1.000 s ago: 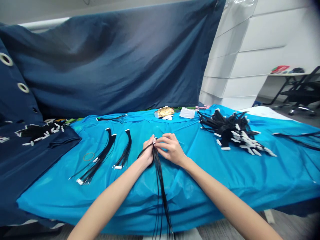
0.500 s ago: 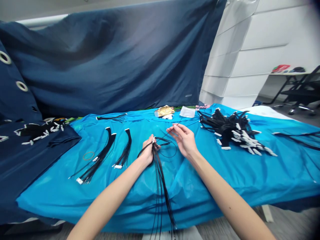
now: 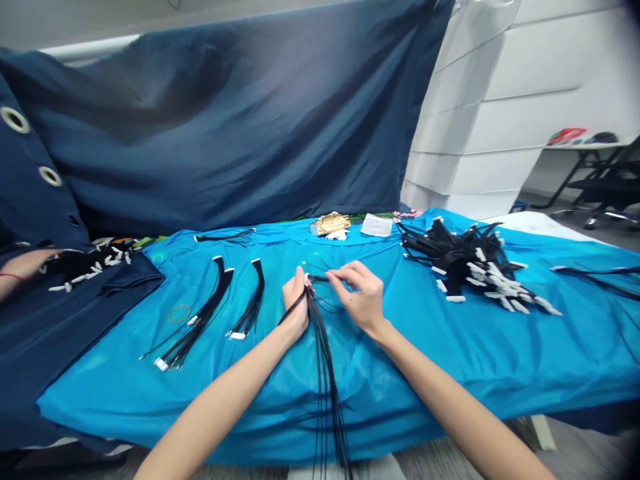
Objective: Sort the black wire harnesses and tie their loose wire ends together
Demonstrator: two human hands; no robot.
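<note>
nearer to the left hand (image 3: 296, 303) than half a second ago, the right hand (image 3: 331, 273) has come inward and down; another person's hand (image 3: 30, 263) has entered at far left. between the two hands is a loose bundle of thin black wires (image 3: 319, 320), its upper end gripped by the left hand beside a small white plastic connector (image 3: 307, 280), its strands hanging below the grip over the table's edge. the right thumb and forefinger pinch a single thin black wire (image 3: 320, 277). left of the grip, apart from it, lie a short flat black cable (image 3: 257, 287), two longer overlapping black cables (image 3: 220, 287) and a thin tan rubber band (image 3: 179, 314). beyond it sit a crumpled gold packet (image 3: 331, 224) and a flat white packet (image 3: 377, 225); to its right, a heap of black cables with white connectors (image 3: 463, 257). the left fingers are partly hidden, the pinched wire's tip is too fine to make out, and the lowest strands are cut off.
</note>
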